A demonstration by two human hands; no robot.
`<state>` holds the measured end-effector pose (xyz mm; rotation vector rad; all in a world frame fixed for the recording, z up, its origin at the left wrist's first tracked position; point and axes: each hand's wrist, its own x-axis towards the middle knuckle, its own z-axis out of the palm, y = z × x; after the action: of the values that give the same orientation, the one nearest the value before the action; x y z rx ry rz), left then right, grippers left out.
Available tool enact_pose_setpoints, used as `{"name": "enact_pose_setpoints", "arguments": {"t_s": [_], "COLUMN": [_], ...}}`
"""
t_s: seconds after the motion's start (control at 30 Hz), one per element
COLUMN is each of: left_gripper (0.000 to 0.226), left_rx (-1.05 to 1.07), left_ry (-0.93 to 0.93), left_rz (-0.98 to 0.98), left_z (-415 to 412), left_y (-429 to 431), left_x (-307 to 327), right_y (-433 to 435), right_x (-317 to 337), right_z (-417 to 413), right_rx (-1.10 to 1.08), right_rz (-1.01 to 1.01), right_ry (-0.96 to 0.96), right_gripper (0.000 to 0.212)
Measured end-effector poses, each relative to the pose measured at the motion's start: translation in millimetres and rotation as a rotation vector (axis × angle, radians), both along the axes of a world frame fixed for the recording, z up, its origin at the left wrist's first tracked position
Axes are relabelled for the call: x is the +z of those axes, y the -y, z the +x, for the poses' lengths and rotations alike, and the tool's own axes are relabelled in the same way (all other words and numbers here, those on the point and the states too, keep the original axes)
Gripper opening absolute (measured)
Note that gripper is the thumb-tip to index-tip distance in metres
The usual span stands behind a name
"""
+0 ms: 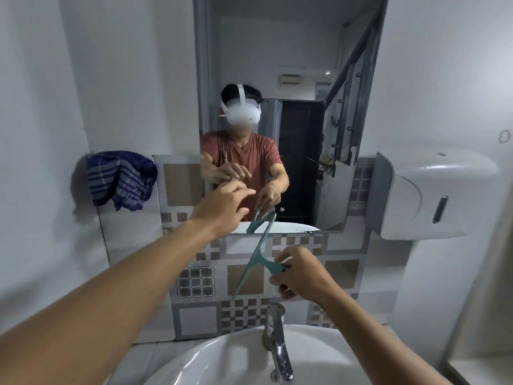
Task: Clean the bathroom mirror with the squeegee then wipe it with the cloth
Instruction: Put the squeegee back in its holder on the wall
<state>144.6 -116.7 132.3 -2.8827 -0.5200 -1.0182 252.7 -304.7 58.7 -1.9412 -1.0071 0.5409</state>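
The tall bathroom mirror [299,65] hangs on the wall above the basin. My right hand [301,273] grips the handle of a teal squeegee [256,262]. Its blade runs diagonally in front of the tiles, with the upper end over the mirror's bottom edge. My left hand [222,207] reaches toward the mirror's lower left part, fingers spread, holding nothing. A blue striped cloth [120,180] hangs on the wall to the left of the mirror, apart from both hands.
A white basin [222,365] with a chrome tap [277,343] sits directly below my hands. A white dispenser [433,193] juts from the wall at the right. Patterned tiles [200,315] cover the wall under the mirror. The mirror reflects a person.
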Motion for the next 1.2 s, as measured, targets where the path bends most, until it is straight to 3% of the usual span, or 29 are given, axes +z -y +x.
{"name": "enact_pose_setpoints", "arguments": {"t_s": [0.17,0.33,0.57,0.93,1.2], "left_gripper": [0.037,0.025,0.025,0.022,0.019], "left_rx": [-0.148,-0.219,-0.186,-0.047,0.034], "left_ry": [-0.132,-0.139,-0.033,0.055,0.144], "left_rz": [-0.345,-0.461,-0.505,-0.531,-0.605], "left_z": [-0.6,-0.2,-11.1,-53.7,-95.9], "left_y": [49.6,71.0,76.2,61.9,47.3], "left_x": [-33.7,-39.9,-34.2,-32.2,-33.4], "right_y": [15.2,29.7,43.3,9.9,-36.5], "right_x": [44.0,83.5,105.7,84.6,78.2], "right_z": [12.7,18.2,20.2,-6.1,-41.3], "right_rx": [0.054,0.161,0.177,0.23,0.274], "right_rz": [-0.045,-0.084,0.087,0.365,0.435], "right_ry": [0.062,0.135,-0.025,-0.131,-0.09], "right_gripper": [0.033,0.033,0.031,0.024,0.024]}}
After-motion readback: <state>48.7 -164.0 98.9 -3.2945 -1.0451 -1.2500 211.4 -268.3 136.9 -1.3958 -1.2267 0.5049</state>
